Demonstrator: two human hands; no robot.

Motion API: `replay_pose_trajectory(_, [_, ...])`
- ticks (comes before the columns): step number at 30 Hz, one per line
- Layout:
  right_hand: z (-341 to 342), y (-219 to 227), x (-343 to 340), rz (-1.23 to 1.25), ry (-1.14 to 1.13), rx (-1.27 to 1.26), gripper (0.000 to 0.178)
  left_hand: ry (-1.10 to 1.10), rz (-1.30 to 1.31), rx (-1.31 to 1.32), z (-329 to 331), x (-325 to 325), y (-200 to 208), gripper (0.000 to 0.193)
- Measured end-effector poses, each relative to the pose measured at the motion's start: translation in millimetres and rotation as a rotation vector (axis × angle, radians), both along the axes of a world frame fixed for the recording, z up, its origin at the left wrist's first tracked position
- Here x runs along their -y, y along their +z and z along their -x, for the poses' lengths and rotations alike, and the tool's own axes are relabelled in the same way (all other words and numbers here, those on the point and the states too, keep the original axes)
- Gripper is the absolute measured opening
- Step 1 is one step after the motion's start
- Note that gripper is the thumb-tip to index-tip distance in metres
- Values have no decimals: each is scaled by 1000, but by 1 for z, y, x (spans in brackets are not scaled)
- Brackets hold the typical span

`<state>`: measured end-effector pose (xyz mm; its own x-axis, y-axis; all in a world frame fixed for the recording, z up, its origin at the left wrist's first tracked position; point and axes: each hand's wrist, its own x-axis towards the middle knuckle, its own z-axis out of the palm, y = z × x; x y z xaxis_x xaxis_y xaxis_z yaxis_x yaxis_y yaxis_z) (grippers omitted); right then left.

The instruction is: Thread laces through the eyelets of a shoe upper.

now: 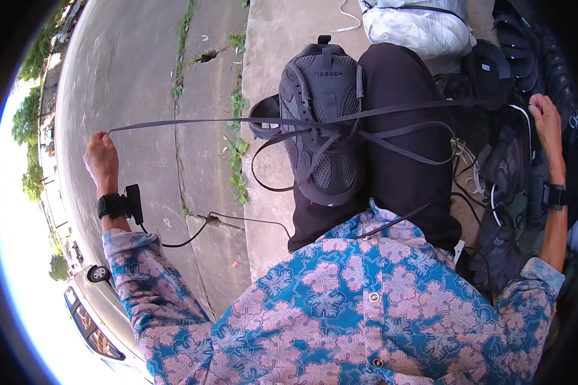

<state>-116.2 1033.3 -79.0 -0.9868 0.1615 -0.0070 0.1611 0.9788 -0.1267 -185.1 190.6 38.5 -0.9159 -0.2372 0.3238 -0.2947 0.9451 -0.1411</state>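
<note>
Patterned blue-and-pink shirt (327,308) fills the near foreground, its sleeves spreading to both sides. At far left, a parked car (95,314) stands beyond grey paving (141,96). Above it, the left hand (101,159), with a black wrist device (113,206), is raised out to the side, its fingers (99,136) pinching one end of a dark lace (192,121). Small green plants (236,154) grow in a crack farther right. At the middle, a dark grey shoe (331,167) rests on the lap, tongue away from the body; lace loops lie to either side of it. Beside it is a knee in dark trousers (404,83), with a white bag (417,29) beyond. Dark footwear (504,167) and pale cords crowd the right. At far right, the right hand (546,119) wears a watch (555,196); another lace length runs toward its fingers, but I cannot tell whether they grip it.
</note>
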Motion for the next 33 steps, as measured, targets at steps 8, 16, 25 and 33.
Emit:
replay_pose_trajectory(8, [18,41,252,377,784,-320,18,-527,-964,374,-53,-220,-49,25])
replay_pose_trajectory(16, [9,32,310,375,951,-349,19,-1101,-605,203,-89,-304,-62,30])
replay_pose_trajectory(25, [16,31,285,267,870,-412,6,-1039,-595,378,-70,-288,-51,22])
replay_pose_trajectory(33, [20,27,196,286,639,-285,5,-749,-1340,1011,-50,-267,-23,20])
